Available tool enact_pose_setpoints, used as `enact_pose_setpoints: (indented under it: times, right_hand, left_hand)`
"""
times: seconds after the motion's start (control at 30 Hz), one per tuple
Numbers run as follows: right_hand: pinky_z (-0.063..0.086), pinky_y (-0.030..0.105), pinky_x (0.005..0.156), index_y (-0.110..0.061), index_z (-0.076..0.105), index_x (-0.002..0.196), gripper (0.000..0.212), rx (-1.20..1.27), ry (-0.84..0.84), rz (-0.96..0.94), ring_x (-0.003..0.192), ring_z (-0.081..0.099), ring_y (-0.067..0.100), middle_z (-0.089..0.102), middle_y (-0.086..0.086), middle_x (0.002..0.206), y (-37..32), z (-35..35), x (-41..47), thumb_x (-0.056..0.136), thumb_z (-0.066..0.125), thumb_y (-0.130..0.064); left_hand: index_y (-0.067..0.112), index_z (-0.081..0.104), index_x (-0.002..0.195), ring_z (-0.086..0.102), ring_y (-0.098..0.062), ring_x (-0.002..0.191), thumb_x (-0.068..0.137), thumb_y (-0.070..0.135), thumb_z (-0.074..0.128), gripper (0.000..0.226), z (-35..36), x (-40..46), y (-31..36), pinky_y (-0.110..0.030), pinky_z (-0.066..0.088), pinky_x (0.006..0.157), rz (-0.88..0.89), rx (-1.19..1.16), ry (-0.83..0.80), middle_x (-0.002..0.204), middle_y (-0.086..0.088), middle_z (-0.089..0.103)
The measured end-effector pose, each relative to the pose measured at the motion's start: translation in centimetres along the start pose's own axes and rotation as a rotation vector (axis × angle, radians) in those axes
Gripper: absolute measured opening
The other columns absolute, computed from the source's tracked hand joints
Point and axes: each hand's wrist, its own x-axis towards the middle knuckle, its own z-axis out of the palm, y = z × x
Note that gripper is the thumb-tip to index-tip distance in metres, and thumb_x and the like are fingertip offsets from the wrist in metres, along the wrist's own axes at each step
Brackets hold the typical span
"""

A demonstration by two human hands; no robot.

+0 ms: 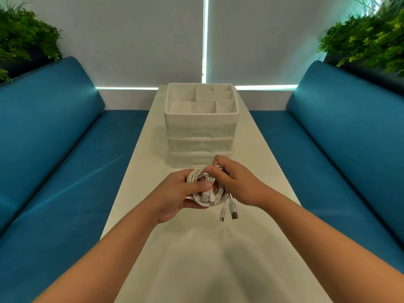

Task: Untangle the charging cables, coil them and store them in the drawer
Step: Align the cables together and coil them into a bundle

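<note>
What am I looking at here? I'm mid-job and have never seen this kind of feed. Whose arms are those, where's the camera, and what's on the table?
There is no machine here: a person is working bare-handed. The single picture comes from a wide-angle camera worn on their head, looking forward and down, so both forearms reach in from the bottom edge.

The left hand and right hand together grip a bundle of white charging cables, looped into a rough coil above the white table. Several plug ends hang loose below the bundle.

Behind the hands stands a plastic drawer organizer: three clear drawers, all shut, under a compartmented open tray on top. Blue benches run along both sides, with green plants in the far corners.
</note>
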Motion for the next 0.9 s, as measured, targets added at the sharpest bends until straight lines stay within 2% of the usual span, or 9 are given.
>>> enact_pose_setpoints:
  times: [0.07,0.23,0.37,0.47,0.53,0.67,0.8,0.9]
  right_hand:
    - [0.038,0.022,0.057,-0.007,0.049,0.085,0.033,-0.025,0.0,-0.004,0.062,0.045,0.008,0.052,0.0,0.07,0.1,0.2,0.0,0.099,0.047,-0.037]
    - [0.042,0.031,0.062,-0.005,0.05,0.09,0.032,-0.074,-0.045,0.004,0.069,0.048,0.013,0.061,0.016,0.083,0.2,0.3,-0.1,0.1,0.045,-0.036]
    - [0.036,0.022,0.059,-0.013,0.045,0.083,0.024,-0.074,-0.104,0.019,0.064,0.04,0.009,0.05,0.0,0.075,0.5,0.0,-0.2,0.101,0.043,-0.03]
    - [0.036,0.02,0.057,-0.008,0.047,0.088,0.026,-0.082,-0.063,0.007,0.063,0.041,0.008,0.05,-0.001,0.075,0.9,0.3,0.0,0.101,0.044,-0.031]
    - [0.037,0.022,0.058,-0.007,0.047,0.09,0.027,-0.068,-0.033,0.004,0.063,0.043,0.009,0.051,0.001,0.075,1.1,0.6,0.1,0.1,0.045,-0.032]
    - [0.041,0.028,0.061,-0.008,0.05,0.091,0.027,-0.055,-0.027,-0.004,0.065,0.048,0.01,0.059,0.011,0.078,1.2,0.7,0.1,0.1,0.046,-0.034]
    - [0.039,0.026,0.061,-0.008,0.05,0.09,0.028,-0.046,-0.057,0.003,0.062,0.044,0.008,0.053,-0.002,0.072,1.1,0.5,0.0,0.099,0.047,-0.034]
    - [0.042,0.024,0.063,-0.011,0.05,0.093,0.022,-0.038,-0.106,0.016,0.067,0.049,0.007,0.056,-0.004,0.078,1.2,0.5,-0.2,0.097,0.053,-0.033]
  left_hand:
    - [0.008,0.068,0.113,0.071,-0.023,0.09,0.085,0.013,0.07,0.028,0.2,0.1,-0.2,-0.036,0.059,0.073,0.02,0.053,0.051,0.104,-0.015,0.073]
    - [0.007,0.07,0.104,0.073,-0.023,0.083,0.086,0.015,0.072,0.019,0.6,0.4,-1.1,-0.033,0.058,0.067,0.032,0.12,0.17,0.096,-0.015,0.075]
    - [0.009,0.07,0.1,0.073,-0.026,0.084,0.088,0.023,0.071,0.019,0.8,0.4,-1.9,-0.039,0.061,0.07,0.043,0.152,0.23,0.094,-0.017,0.074]
    - [0.013,0.069,0.103,0.072,-0.027,0.087,0.091,0.029,0.067,0.02,1.2,0.5,-2.2,-0.039,0.062,0.067,0.086,0.203,0.28,0.096,-0.014,0.073]
    - [0.017,0.066,0.105,0.071,-0.024,0.087,0.093,0.03,0.064,0.018,1.4,0.5,-2.2,-0.036,0.061,0.063,0.112,0.236,0.298,0.098,-0.01,0.071]
    - [0.015,0.064,0.105,0.071,-0.023,0.086,0.094,0.029,0.063,0.017,1.2,0.4,-1.9,-0.034,0.06,0.061,0.068,0.254,0.287,0.099,-0.01,0.07]
    - [0.012,0.067,0.105,0.073,-0.02,0.084,0.083,0.02,0.076,0.025,0.6,-0.1,-1.3,-0.031,0.058,0.061,0.015,0.191,0.179,0.095,-0.01,0.074]
    - [0.009,0.066,0.105,0.073,-0.02,0.078,0.081,0.016,0.077,0.027,0.5,-0.2,-1.4,-0.03,0.057,0.059,0.0,0.176,0.183,0.093,-0.012,0.073]
